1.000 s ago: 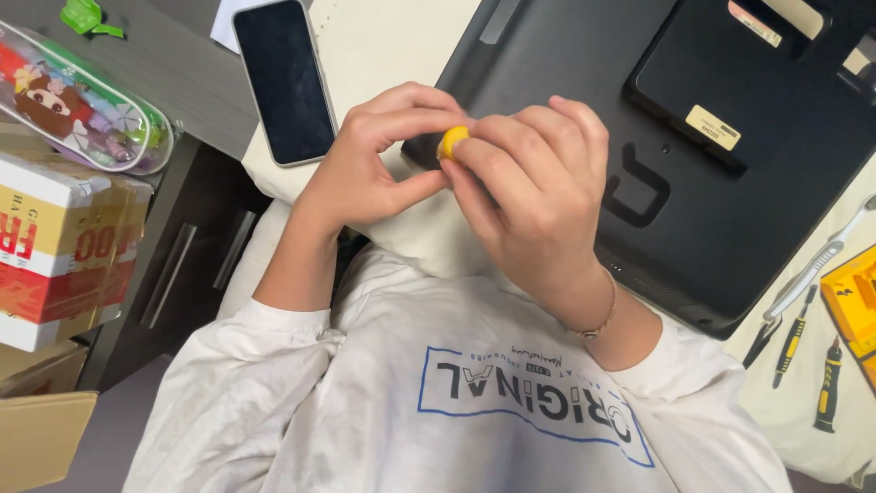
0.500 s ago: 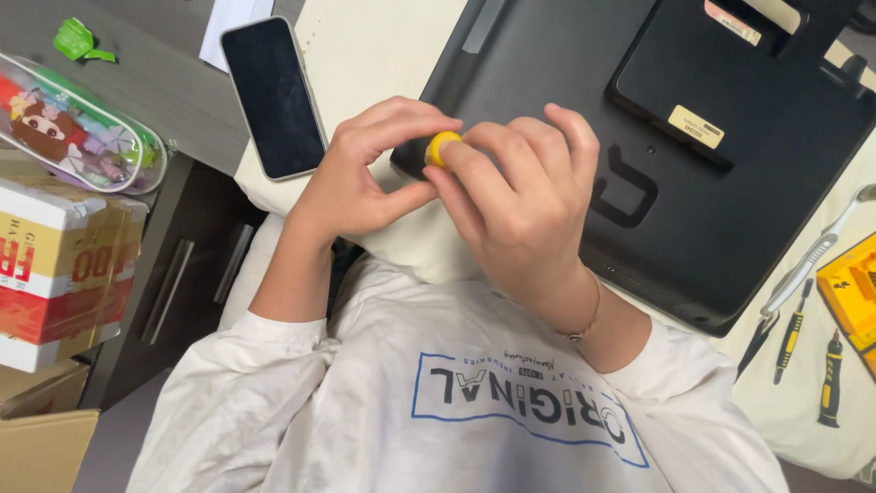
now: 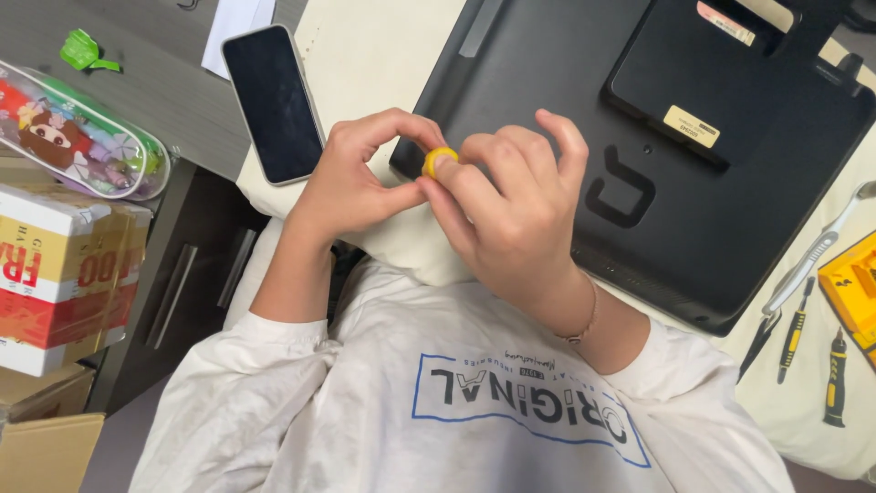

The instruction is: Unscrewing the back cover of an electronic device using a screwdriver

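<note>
My left hand [image 3: 351, 183] curls inward, wrist bent, its thumb and forefinger pinching a small yellow round piece [image 3: 437, 161]. My right hand [image 3: 506, 205] meets it from the other side, fingers [image 3: 497, 151] arched and bunched, thumb tip pressed on the same piece, so both hands grasp it between them. Just beyond my fingertips lies the corner of a black laptop [image 3: 639, 146], underside up. A dark phone [image 3: 273, 102] rests near my left knuckles on the tabletop [image 3: 374, 46].
</note>
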